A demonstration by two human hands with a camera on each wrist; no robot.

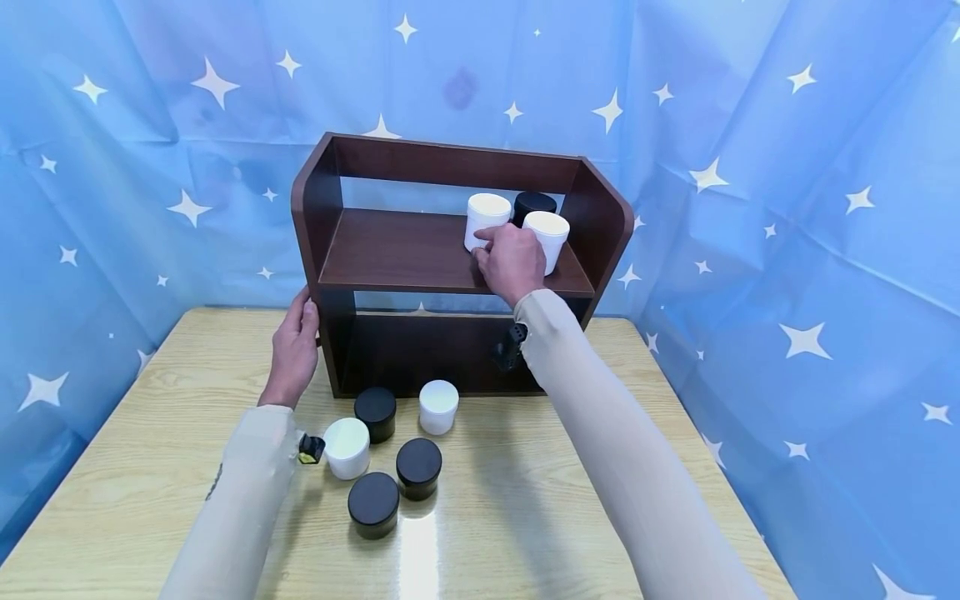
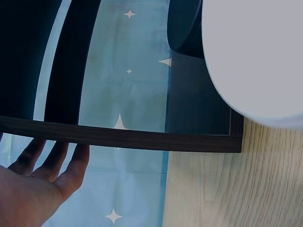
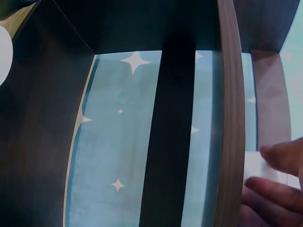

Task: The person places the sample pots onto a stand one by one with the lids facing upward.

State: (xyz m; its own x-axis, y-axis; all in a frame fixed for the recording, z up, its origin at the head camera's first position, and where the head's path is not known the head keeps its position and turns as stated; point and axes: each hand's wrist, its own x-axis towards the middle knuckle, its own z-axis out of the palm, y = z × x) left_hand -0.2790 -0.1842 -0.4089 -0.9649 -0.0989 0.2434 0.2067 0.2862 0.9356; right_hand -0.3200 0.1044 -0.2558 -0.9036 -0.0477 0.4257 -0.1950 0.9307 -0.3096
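Note:
A dark brown two-tier wooden shelf [image 1: 397, 250] stands on the table. My left hand [image 1: 295, 350] rests against its left side, extended fingertips touching the outer face of the panel [image 2: 156, 141] in the left wrist view. Over the upper board, my right hand [image 1: 513, 260] has its thumb and fingers at the front of a white jar [image 1: 487, 218], overlapping its lower part. The right wrist view shows the fingers [image 3: 274, 189] in front of the jar, not wrapped round it. Right of this hand stand another white jar [image 1: 548, 237] and, behind, a black-lidded jar [image 1: 534, 204].
Before the shelf, two white jars [image 1: 347, 450] [image 1: 438, 407] and black jars [image 1: 375, 412] [image 1: 419, 467] [image 1: 373, 504] stand on the wooden table [image 1: 150, 467]. A blue star-patterned curtain [image 1: 465, 83] hangs behind and at the sides.

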